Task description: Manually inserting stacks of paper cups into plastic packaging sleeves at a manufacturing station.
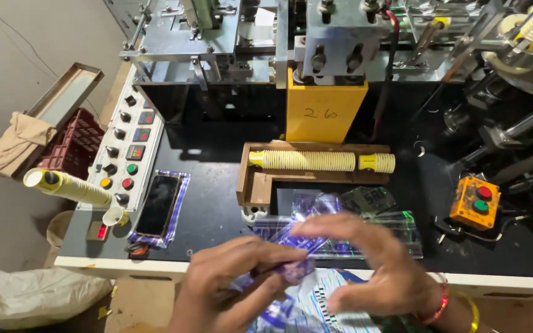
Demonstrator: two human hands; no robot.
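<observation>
My left hand (229, 287) pinches a clear plastic sleeve with purple print (294, 266) between thumb and fingers at the table's front edge. My right hand (371, 265) is blurred, its fingers spread over the same sleeve and touching its top. More of the printed plastic bags (316, 308) hang below my hands. Beyond them, a flat pile of clear sleeves (396, 225) lies on the black table. Further back, a long stack of yellow-and-white paper cups (309, 161) lies on its side in a wooden trough (248, 185).
A control panel with knobs and coloured buttons (124, 151) runs along the left. A phone (157, 205) lies on a plastic bag beside it. Another cup stack (69, 185) overhangs the left edge. An orange button box (475, 202) sits right. Machine parts (334, 49) fill the back.
</observation>
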